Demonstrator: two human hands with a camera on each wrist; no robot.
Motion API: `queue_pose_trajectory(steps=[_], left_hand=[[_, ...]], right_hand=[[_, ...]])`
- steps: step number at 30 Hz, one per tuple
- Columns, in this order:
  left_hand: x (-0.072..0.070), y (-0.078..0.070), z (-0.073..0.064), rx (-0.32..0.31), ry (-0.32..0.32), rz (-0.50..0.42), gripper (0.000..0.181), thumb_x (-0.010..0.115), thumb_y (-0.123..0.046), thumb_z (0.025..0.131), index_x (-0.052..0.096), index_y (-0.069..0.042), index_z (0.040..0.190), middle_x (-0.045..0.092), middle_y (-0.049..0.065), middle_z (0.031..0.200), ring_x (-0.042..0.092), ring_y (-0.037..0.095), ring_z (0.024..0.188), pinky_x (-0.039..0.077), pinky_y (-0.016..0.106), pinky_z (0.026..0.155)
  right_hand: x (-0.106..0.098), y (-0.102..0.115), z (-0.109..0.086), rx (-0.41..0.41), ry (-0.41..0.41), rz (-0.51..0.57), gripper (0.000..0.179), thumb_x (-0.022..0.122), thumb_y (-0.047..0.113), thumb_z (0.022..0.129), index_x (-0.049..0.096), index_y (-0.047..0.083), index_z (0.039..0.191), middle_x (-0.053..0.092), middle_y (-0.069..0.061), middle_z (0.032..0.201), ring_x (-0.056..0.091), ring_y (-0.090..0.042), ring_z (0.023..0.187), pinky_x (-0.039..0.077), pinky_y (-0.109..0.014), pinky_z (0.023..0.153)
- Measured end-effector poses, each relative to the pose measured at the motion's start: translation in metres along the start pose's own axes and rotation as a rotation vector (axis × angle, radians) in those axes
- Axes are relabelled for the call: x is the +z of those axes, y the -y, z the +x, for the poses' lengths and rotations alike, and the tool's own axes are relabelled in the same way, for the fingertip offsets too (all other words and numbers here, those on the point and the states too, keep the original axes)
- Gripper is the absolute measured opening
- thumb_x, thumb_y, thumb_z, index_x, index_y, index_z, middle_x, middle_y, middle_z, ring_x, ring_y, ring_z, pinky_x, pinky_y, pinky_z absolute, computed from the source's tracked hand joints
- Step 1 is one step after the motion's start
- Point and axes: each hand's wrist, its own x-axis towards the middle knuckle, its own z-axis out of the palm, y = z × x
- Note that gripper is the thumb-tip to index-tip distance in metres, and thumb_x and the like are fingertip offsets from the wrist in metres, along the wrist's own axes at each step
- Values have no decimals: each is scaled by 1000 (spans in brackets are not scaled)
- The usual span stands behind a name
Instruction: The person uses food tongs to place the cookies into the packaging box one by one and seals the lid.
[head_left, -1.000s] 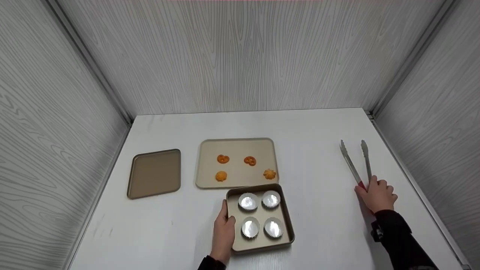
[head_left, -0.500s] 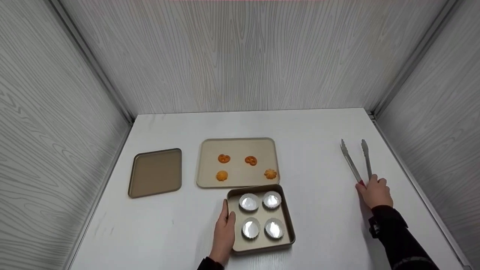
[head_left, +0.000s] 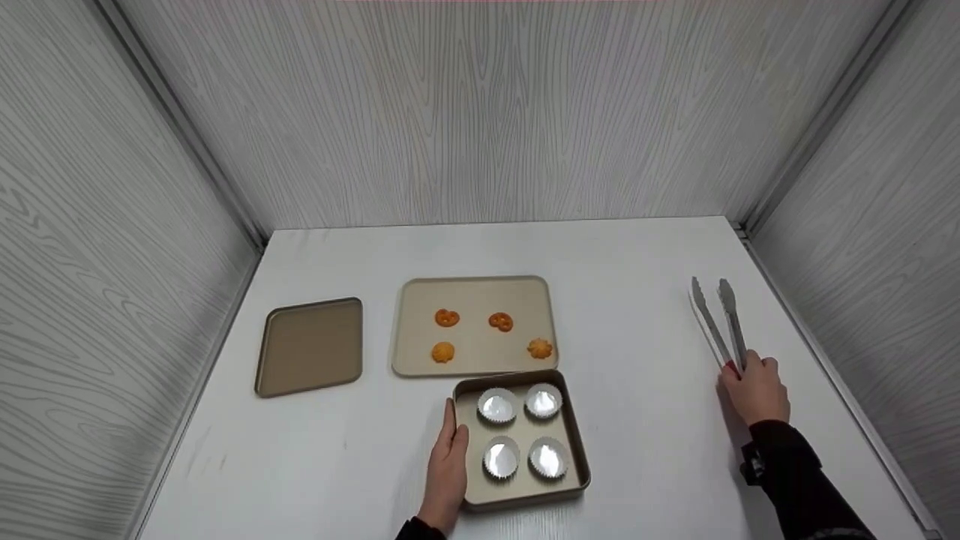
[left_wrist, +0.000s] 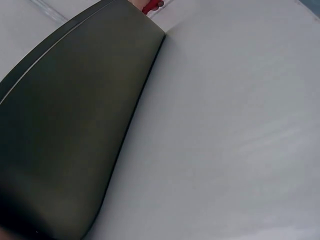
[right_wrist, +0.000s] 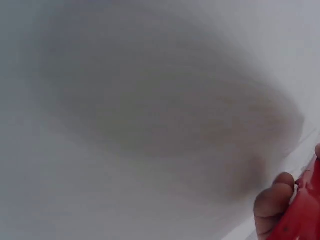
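Observation:
A square, deep baking pan (head_left: 517,491) with several silver fluted cups (head_left: 501,459) in it stands near the front of the table. My left hand (head_left: 446,472) holds the pan's left side, its thumb at the rim and a finger along the outer wall. In the left wrist view, the pan's dark outer wall (left_wrist: 85,110) fills the left part, and the fingers are hardly visible. On the right, my right hand (head_left: 756,390) grips metal tongs (head_left: 711,319) by their red handles (right_wrist: 302,210). The tongs' tips point away from me, a little apart, with nothing between them.
Behind the pan lies a flat beige tray (head_left: 476,289) bearing two pretzel-shaped pieces (head_left: 447,318) and two golden cookies (head_left: 539,349). A smaller brown tray (head_left: 309,349) lies at the left. Wood-grain panels (head_left: 480,112) enclose the table's back and sides.
The tongs' tips have come closer together as my right hand squeezes them. The left hand and the baking pan have stayed nearly still.

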Motion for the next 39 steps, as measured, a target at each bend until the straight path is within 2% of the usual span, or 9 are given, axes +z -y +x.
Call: queue_pose_trajectory(steps=[6, 9, 14, 18, 22, 26, 29, 33, 39], left_hand=[[0, 3, 1, -2, -1, 5, 59, 36, -30, 114, 13, -13, 166, 12, 4, 171, 5, 27, 157, 6, 51, 127], [0, 4, 2, -2, 7, -1, 59, 35, -29, 114, 12, -13, 166, 11, 3, 172, 5, 26, 158, 7, 50, 128], [0, 4, 2, 1, 2, -5, 59, 36, -29, 114, 12, -12, 166, 12, 4, 171, 6, 26, 158, 7, 50, 128], [1, 2, 0, -1, -15, 5, 59, 38, -29, 113, 15, -14, 166, 15, 4, 171, 8, 27, 157, 8, 51, 127], [1, 0, -2, 9, -22, 13, 58, 39, -28, 113, 18, -14, 165, 16, 5, 171, 9, 28, 157, 8, 52, 127], [2, 0, -2, 17, -18, 10, 59, 39, -29, 113, 17, -13, 165, 15, 5, 171, 8, 28, 157, 8, 52, 127], [2, 1, -2, 13, -17, 14, 59, 38, -30, 113, 16, -13, 165, 15, 5, 171, 8, 28, 157, 8, 52, 127], [1, 2, -1, 9, -17, 16, 59, 38, -31, 113, 17, -14, 165, 15, 5, 171, 8, 27, 157, 8, 52, 127], [1, 2, -1, 16, -22, 17, 59, 39, -30, 113, 18, -14, 165, 16, 5, 171, 9, 27, 157, 9, 52, 127]], right_hand=[[-4, 12, -9, -61, -60, 61, 49, 60, 24, 101, 50, -10, 135, 50, -33, 112, 61, -48, 82, 53, -62, 69], [-7, 26, -10, -168, -135, 88, 45, 67, 20, 99, 55, -10, 131, 53, -30, 105, 61, -46, 81, 52, -62, 68], [-13, 60, -11, -398, -196, 83, 42, 78, 12, 91, 63, -7, 124, 60, -21, 89, 56, -30, 69, 48, -44, 58], [-21, 91, -16, -531, -116, 48, 40, 81, 12, 88, 65, -3, 122, 63, -15, 85, 53, -22, 67, 47, -39, 56], [-29, 118, -22, -600, 34, 3, 37, 81, 16, 89, 68, 2, 121, 66, -7, 87, 58, -18, 70, 50, -38, 59], [-33, 137, -26, -654, 146, -61, 26, 82, 20, 89, 69, 12, 110, 60, 4, 80, 53, -13, 68, 44, -32, 57], [-34, 146, -26, -685, 198, -93, 20, 82, 22, 89, 63, 18, 96, 52, 10, 74, 46, -10, 64, 38, -27, 55], [-35, 152, -26, -712, 252, -111, 26, 81, 20, 89, 56, 20, 85, 48, 13, 71, 43, -8, 62, 35, -26, 53], [-36, 157, -21, -731, 328, -146, 27, 80, 19, 89, 54, 20, 81, 48, 12, 68, 42, -8, 63, 34, -26, 53]])
